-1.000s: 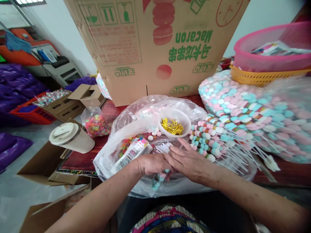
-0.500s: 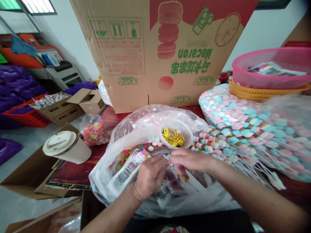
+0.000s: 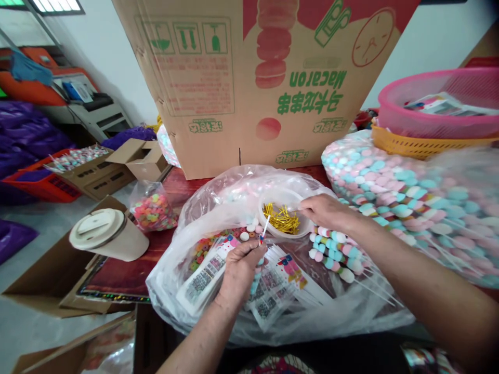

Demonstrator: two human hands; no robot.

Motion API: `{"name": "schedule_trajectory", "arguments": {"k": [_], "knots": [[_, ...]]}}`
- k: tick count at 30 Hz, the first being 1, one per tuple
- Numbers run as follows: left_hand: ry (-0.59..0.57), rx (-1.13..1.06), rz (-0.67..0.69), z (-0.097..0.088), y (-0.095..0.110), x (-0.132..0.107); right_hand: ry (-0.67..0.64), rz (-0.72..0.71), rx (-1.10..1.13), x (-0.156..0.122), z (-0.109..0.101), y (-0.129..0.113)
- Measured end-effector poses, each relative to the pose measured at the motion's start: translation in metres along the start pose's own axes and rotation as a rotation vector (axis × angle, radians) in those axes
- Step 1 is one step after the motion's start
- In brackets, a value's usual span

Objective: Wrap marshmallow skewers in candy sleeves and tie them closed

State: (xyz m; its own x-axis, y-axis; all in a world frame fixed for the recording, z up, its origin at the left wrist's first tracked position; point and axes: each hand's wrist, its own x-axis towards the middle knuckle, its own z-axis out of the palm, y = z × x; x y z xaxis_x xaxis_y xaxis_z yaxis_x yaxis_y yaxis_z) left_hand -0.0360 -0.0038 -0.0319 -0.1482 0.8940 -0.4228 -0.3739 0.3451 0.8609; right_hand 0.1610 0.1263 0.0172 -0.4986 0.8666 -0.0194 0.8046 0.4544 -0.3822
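Observation:
My left hand [image 3: 242, 265] is closed round a candy skewer, its white stick [image 3: 267, 226] pointing up and pastel candy [image 3: 255, 283] showing below the fingers. At the right rim of a white plastic bowl [image 3: 306, 228], my right hand [image 3: 323, 210] pinches a thin gold twist tie. Many gold twist ties [image 3: 283, 221] fill the bowl. Printed flat wrappers [image 3: 268, 296] lie fanned out under and right of my left hand, and another stack of wrappers [image 3: 205, 275] sits to its left. Several candy skewers [image 3: 335, 252] rest below my right forearm.
A large clear plastic bag [image 3: 167, 270] spreads beneath the work. Behind it stands a big cardboard box [image 3: 237, 130]. To the left are a lidded cup [image 3: 130, 241] and a bag of ring candies [image 3: 152, 210]; at right, a candy bag [image 3: 362, 166] and pink basket [image 3: 393, 111].
My right hand has left my left hand and moved up and right to the bowl. The white stick now shows above my left hand, which has shifted slightly down.

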Motion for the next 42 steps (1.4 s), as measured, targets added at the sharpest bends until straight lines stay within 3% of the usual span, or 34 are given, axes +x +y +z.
{"name": "schedule_trajectory", "arguments": {"k": [4, 8, 11, 15, 22, 26, 29, 34, 37, 42], "knots": [[-0.127, -0.075, 0.016, 0.017, 0.002, 0.0, -0.066, 0.24, 0.596, -0.055, 0.014, -0.028], [-0.245, -0.217, -0.014, 0.034, 0.004, -0.002, -0.028, 0.175, 0.817, -0.084, 0.044, -0.05], [-0.192, -0.215, -0.022, 0.042, 0.003, -0.005, 0.015, 0.159, 0.967, -0.087, 0.058, -0.053], [-0.075, -0.115, 0.017, 0.045, -0.001, -0.007, 0.026, 0.24, 1.196, -0.087, 0.065, -0.049], [-0.103, -0.013, -0.037, 0.048, -0.003, -0.009, 0.251, 0.067, 0.945, -0.108, 0.041, -0.043], [-0.118, 0.08, -0.025, 0.056, -0.006, -0.011, 0.208, 0.009, 0.935, -0.105, 0.048, -0.052], [-0.142, 0.084, -0.033, 0.055, -0.006, -0.013, 0.25, 0.024, 0.936, -0.1, 0.06, -0.053], [-0.246, 0.132, -0.042, 0.042, -0.008, -0.015, 0.267, -0.007, 0.899, -0.098, 0.068, -0.053], [-0.237, 0.134, -0.074, 0.035, -0.013, -0.014, 0.242, -0.017, 0.902, -0.097, 0.068, -0.053], [-0.304, 0.128, -0.065, 0.026, -0.019, -0.015, 0.209, -0.032, 0.706, -0.095, 0.066, -0.053]]}}
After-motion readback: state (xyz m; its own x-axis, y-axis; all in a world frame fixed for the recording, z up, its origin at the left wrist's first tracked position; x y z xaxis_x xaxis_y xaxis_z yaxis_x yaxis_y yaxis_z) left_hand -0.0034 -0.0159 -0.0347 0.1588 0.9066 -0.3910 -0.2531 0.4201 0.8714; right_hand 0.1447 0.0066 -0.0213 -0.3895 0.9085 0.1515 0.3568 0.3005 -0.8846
